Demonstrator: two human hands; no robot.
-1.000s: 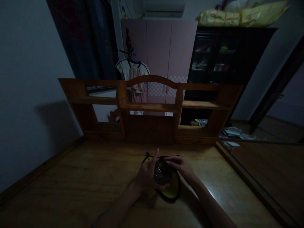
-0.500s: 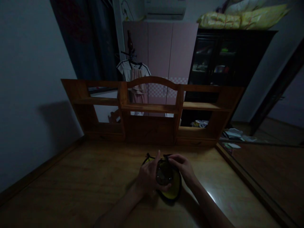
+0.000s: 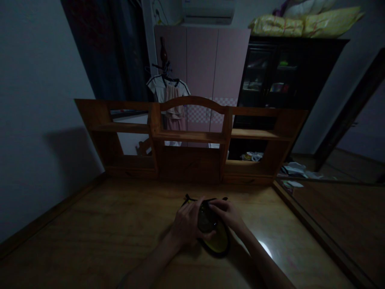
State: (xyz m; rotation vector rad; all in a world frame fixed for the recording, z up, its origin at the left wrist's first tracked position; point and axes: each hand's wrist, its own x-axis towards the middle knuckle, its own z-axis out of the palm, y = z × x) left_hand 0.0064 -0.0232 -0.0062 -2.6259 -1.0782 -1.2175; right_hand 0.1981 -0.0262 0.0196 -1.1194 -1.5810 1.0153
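In the head view a flat yellow piece with black edging (image 3: 218,243) lies on the wooden surface; its kind is hard to tell in the dim light. On top of it is a dark, glossy, rounded thing (image 3: 207,220), seemingly see-through. My left hand (image 3: 187,222) curls around its left side, thumb at the upper edge and fingers below, closed on it. My right hand (image 3: 229,214) has thumb and fingertips pinched together at its upper right edge; what they pinch is too dark to make out. Black tips of the edging (image 3: 187,197) stick out beyond the hands.
A wooden shelf unit (image 3: 192,137) stands across the far end of the surface. A white wall (image 3: 45,120) rises at the left, and a raised wooden edge (image 3: 313,228) runs along the right. Pink cabinets (image 3: 202,64) and a black cabinet (image 3: 288,76) stand behind.
My right hand's fingertips have moved slightly left and down, from the black edging towards the dark rounded thing. My left thumb has lowered against it. The view has shifted slightly.
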